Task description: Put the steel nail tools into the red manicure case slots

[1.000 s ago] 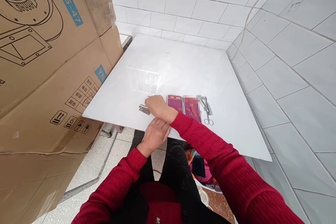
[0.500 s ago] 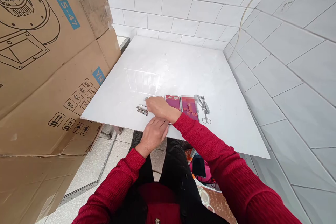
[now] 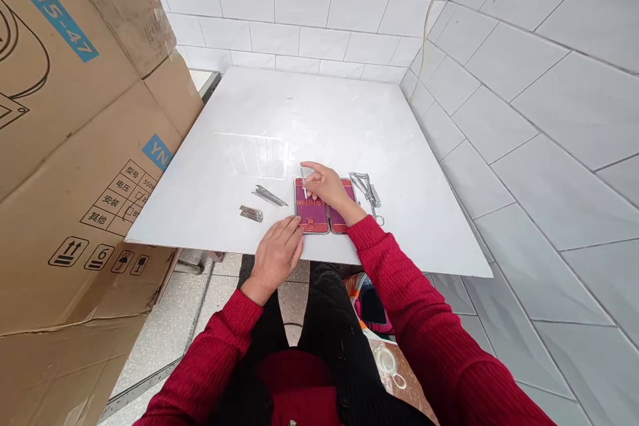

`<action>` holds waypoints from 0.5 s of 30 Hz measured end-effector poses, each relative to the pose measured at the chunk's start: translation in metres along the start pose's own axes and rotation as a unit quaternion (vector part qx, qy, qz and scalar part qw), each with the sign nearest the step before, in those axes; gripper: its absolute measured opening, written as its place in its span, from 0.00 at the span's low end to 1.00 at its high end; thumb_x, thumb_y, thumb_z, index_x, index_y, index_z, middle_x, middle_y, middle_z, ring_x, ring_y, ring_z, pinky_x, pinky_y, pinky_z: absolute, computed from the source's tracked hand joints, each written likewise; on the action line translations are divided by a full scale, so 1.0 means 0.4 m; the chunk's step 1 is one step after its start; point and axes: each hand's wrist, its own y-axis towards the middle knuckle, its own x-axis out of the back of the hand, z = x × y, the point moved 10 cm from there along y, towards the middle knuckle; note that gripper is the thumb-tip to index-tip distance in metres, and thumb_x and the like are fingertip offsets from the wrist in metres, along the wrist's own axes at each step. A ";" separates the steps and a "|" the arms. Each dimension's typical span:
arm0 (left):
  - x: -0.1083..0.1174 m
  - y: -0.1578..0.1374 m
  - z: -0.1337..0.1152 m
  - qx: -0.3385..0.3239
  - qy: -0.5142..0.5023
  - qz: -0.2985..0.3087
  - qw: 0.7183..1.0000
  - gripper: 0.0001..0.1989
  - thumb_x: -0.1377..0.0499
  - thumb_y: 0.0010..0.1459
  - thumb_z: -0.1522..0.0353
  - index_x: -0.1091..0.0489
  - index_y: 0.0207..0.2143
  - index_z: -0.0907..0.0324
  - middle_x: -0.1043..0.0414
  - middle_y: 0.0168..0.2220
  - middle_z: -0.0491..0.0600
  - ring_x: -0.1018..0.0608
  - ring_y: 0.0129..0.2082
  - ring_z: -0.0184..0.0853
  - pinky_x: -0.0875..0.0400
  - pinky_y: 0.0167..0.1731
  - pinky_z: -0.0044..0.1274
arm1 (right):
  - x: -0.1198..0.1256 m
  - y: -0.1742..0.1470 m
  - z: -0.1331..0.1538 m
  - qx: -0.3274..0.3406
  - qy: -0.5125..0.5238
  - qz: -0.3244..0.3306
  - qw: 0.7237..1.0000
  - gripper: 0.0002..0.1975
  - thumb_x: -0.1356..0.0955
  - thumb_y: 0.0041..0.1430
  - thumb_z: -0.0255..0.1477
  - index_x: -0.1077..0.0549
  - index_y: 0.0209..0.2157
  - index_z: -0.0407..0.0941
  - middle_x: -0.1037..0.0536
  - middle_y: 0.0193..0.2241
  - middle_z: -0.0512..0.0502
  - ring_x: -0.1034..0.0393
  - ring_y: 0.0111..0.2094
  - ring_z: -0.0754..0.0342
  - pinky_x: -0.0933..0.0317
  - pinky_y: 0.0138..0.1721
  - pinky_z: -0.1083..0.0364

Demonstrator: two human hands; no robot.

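Note:
A manicure case (image 3: 313,218) lies opened flat near the table's front edge, purple inside with red trim and a row of small loops. My right hand (image 3: 327,188) is above it, pinching a slim metal manicure tool (image 3: 303,181) that points up and down over the left half. At the case's lower left corner rests my left hand (image 3: 278,249), fingers stretched out and touching the edge. Left of the case are nail clippers (image 3: 251,213) and several thin metal tools (image 3: 269,196). To its right lie metal nippers (image 3: 367,188) and small scissors (image 3: 378,218), partly hidden.
The white table (image 3: 319,120) meets a tiled wall (image 3: 299,3) behind and another on the right. A tall cardboard box (image 3: 100,146) stands along the left side. Below the front edge, a dark phone-like object (image 3: 373,307) and a whitish round object (image 3: 387,359) are visible.
My right hand has moved from the loose tools on the left to over the case, now holding a slim tool. My left hand lies by the case's corner. The view has shifted to the right.

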 end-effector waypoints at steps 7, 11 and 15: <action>0.003 0.005 -0.003 -0.003 0.005 0.000 1.000 0.15 0.46 0.69 0.73 0.29 0.55 0.59 0.26 0.58 0.58 0.24 0.60 0.45 0.26 0.58 0.42 | -0.008 0.009 -0.008 -0.009 -0.008 -0.020 1.000 0.24 0.32 0.52 0.23 0.28 0.52 0.42 0.24 0.25 0.57 0.30 0.23 0.60 0.35 0.24 0.62; 0.006 0.010 -0.006 -0.004 0.008 -0.006 1.000 0.14 0.45 0.68 0.74 0.29 0.54 0.59 0.25 0.58 0.57 0.24 0.59 0.45 0.25 0.57 0.41 | 0.003 0.014 -0.017 -0.004 -0.010 -0.041 0.999 0.23 0.33 0.53 0.24 0.28 0.52 0.43 0.24 0.27 0.56 0.30 0.24 0.60 0.34 0.25 0.62; 0.007 0.013 -0.008 -0.006 0.012 -0.008 1.000 0.14 0.45 0.68 0.74 0.29 0.53 0.60 0.25 0.58 0.57 0.24 0.59 0.45 0.25 0.57 0.41 | 0.007 0.019 -0.022 -0.007 -0.020 -0.057 0.998 0.23 0.34 0.54 0.23 0.29 0.54 0.42 0.24 0.27 0.56 0.30 0.24 0.60 0.35 0.25 0.61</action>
